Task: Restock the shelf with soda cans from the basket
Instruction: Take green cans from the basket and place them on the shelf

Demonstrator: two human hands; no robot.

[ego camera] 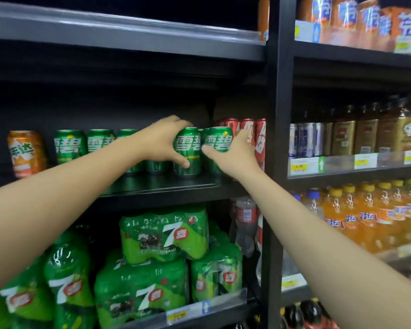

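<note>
Black metal shelving (166,186) fills a dim shop aisle, its middle shelf lined with green cans printed in white with "雪碧". A person's left hand (161,142) grips one green can (188,151) standing at the shelf's front edge, fingers over its top and thumb low on its side. Touching it, a second green can (217,148) is held by the right hand (235,155), thumb across the label, fingers hidden behind. Red cans (248,134) stand just beyond, their lettering partly covered. An orange can (25,151) stands apart at far left. Below, shrink-wrapped green packs (164,233) carry a large "7". A yellow price tag (299,166) reads "6.00"; other tags are too blurred to read. No basket is in view.
</note>
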